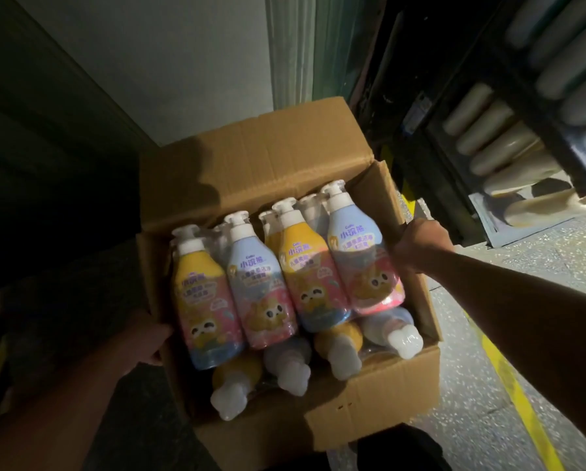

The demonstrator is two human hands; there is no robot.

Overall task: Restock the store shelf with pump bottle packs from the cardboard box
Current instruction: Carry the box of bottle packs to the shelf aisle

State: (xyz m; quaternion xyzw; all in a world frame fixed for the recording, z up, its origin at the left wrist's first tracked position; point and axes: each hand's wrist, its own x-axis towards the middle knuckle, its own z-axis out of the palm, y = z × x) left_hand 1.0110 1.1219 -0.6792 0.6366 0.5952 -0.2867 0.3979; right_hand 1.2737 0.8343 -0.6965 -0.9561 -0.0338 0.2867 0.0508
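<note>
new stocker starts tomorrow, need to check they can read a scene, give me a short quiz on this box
1. True or false: the cardboard box has its flaps shut.
2. The right hand grips: A) a pump bottle, B) the box's right edge, C) a shelf rail.
3. Fill in: the top-layer bottles point their pumps toward the far flap; the lower bottles point theirs toward the ___ wall.

Key: 1 false; 2 B; 3 near.
</note>
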